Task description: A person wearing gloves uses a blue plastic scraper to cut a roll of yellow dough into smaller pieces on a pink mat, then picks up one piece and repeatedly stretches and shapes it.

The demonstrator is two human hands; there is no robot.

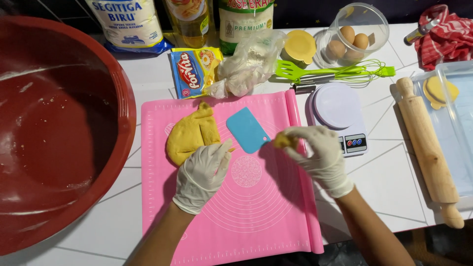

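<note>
A lump of yellow dough point(189, 134) lies on the upper left of a pink silicone mat point(256, 207). My left hand point(202, 175), in a white glove, rests on the mat at the dough's lower right edge, fingers touching it. My right hand point(318, 157), also gloved, pinches a small piece of dough point(282, 141) above the mat's right side. A light blue plastic scraper point(247, 130) lies flat on the mat between the dough and my right hand.
A big red bowl point(123, 98) fills the left. A white kitchen scale point(340, 111) sits right of the mat, a wooden rolling pin point(427, 148) and clear tray point(460, 148) farther right. Bags, a bottle, egg container point(351, 37), green spatula and whisk point(345, 73) line the back.
</note>
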